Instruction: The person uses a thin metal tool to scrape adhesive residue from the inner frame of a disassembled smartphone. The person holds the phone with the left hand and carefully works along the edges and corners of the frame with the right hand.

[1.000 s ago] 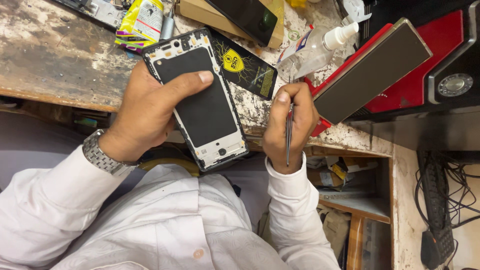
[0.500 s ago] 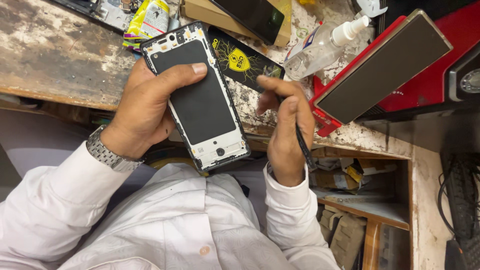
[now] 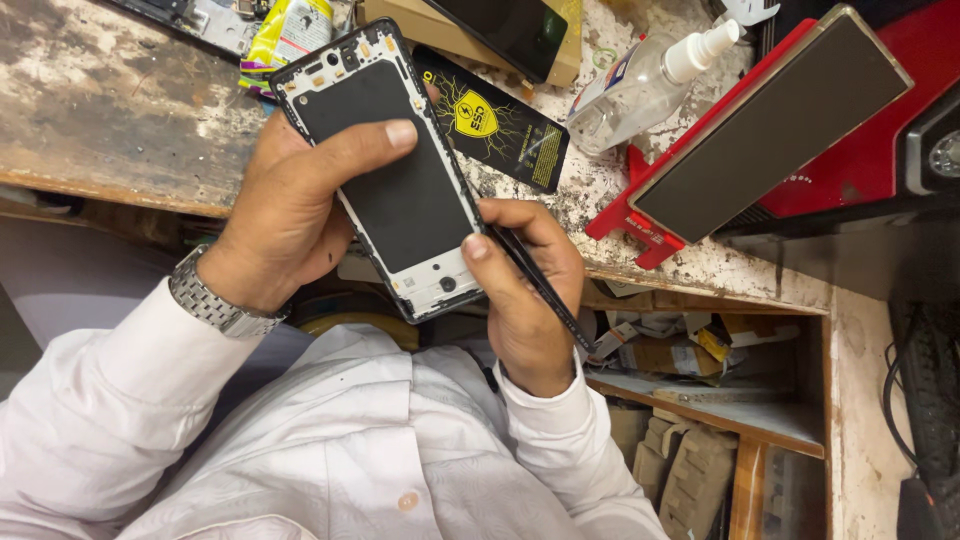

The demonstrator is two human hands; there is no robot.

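- Two hands work over the near edge of a worn, stained tabletop (image 3: pixel 110 110), with an opened smartphone (image 3: pixel 385 170) between them.
- Held above the tabletop edge, the smartphone shows its inner side upward: a black panel inside a white and black frame.
- Its long axis runs diagonally, the camera end pointing up and to the left, away from the person, and the other end pointing down and to the right, toward the chest.
- At the left, the left hand (image 3: pixel 290 215) grips the smartphone from the side, fingers curled behind it and the thumb laid across the black panel.
- Closed around a thin black tool (image 3: pixel 545 285), the right hand (image 3: pixel 525 290) also has its thumb pressed on the smartphone's lower right corner.
- That tool lies slanted along the smartphone's right edge; I cannot tell whether its tip touches the frame.
- Just behind the smartphone lies a black packet with a yellow emblem (image 3: pixel 495 125), partly covered by the phone.
- Farther back stands a cardboard box with a dark screen on it (image 3: pixel 510 35), and to the right a clear spray bottle (image 3: pixel 650 85) lies on its side.
- Right of that, a red stand carrying a dark slab (image 3: pixel 770 130) sits tilted.
- One metal wristwatch (image 3: pixel 215 305) circles the left wrist above a white shirt sleeve.
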